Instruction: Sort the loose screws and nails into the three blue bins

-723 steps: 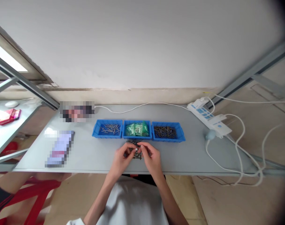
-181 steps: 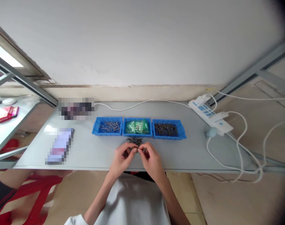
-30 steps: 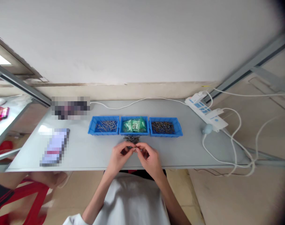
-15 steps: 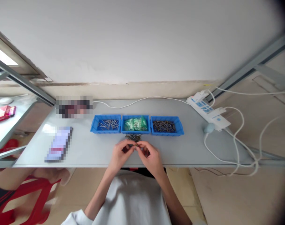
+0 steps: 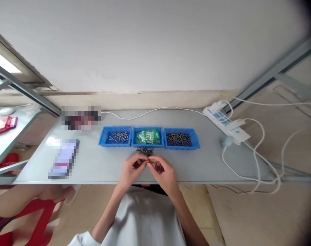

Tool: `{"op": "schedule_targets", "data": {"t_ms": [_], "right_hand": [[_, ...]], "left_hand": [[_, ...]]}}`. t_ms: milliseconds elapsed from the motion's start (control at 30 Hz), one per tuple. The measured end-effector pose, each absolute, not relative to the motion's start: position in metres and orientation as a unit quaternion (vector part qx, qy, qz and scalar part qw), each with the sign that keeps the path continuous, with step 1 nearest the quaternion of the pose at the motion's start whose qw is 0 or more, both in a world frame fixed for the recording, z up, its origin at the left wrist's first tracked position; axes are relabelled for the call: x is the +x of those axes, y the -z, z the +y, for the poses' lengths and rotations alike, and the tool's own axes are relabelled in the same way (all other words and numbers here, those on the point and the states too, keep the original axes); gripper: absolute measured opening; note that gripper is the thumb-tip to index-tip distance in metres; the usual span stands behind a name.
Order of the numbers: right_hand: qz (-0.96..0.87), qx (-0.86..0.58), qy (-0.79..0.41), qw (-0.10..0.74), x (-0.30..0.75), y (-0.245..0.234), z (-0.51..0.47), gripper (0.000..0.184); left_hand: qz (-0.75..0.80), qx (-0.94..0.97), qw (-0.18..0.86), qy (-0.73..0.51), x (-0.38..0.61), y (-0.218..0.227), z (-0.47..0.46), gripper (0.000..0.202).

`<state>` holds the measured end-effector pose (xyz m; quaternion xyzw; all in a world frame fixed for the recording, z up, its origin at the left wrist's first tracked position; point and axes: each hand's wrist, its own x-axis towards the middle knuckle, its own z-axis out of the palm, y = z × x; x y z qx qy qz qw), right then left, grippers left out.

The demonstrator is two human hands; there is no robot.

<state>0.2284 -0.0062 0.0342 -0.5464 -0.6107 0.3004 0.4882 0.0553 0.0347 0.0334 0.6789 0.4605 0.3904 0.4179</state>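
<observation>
My left hand (image 5: 131, 169) and my right hand (image 5: 163, 172) meet fingertip to fingertip above the table's front part. Both are closed in a pinch around one small metal piece (image 5: 148, 161), too small and covered to tell its exact kind. Just beyond the fingertips lies a loose pile of metal screws (image 5: 145, 151), partly hidden by my fingers. Behind it, three blue bins stand side by side: the left bin (image 5: 115, 145) has silvery screws, the middle bin (image 5: 147, 145) green-and-clear plastic packets, and the right bin (image 5: 182, 147) darker screws.
A pixelated phone-like object (image 5: 64, 159) lies on the left of the grey table (image 5: 99, 167), with a blurred item (image 5: 81, 118) behind it. A white power strip (image 5: 227, 123) and looping cables occupy the right. Another person's arm (image 5: 22, 201) shows at lower left, by a red stool (image 5: 44, 218).
My hands stay together at nearly the same spot, with the fingertips slightly shifted around the small metal piece. The whole view has moved by a small amount.
</observation>
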Motion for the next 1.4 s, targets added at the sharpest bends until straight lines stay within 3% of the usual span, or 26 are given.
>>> {"op": "schedule_targets", "data": {"t_ms": [200, 333, 467, 733, 1033, 1233, 1400], "right_hand": [[-0.624, -0.547, -0.236, 0.506, 0.236, -0.053, 0.003, 0.015], [-0.568, -0.617, -0.065, 0.541, 0.272, -0.08, 0.028, 0.015], [-0.547, -0.678, 0.047, 0.489, 0.304, -0.089, 0.039, 0.022], [-0.685, -0.6, -0.146, 0.387, 0.26, -0.038, 0.007, 0.017], [-0.659, -0.657, -0.15, 0.334, 0.244, -0.029, 0.012, 0.016], [-0.629, -0.685, -0.116, 0.349, 0.243, -0.03, 0.005, 0.02], [-0.592, -0.684, -0.091, 0.416, 0.248, -0.032, 0.0, 0.02]], "left_hand": [[0.479, 0.66, 0.425, -0.394, 0.055, -0.034, 0.033, 0.017], [0.51, 0.614, 0.448, -0.403, 0.055, -0.039, 0.032, 0.027], [0.514, 0.587, 0.46, -0.423, 0.054, -0.038, 0.031, 0.032], [0.516, 0.557, 0.472, -0.447, 0.053, -0.038, 0.032, 0.036], [0.513, 0.564, 0.48, -0.434, 0.053, -0.038, 0.033, 0.032], [0.514, 0.569, 0.474, -0.434, 0.053, -0.039, 0.032, 0.033], [0.517, 0.588, 0.46, -0.419, 0.054, -0.042, 0.032, 0.034]]}}
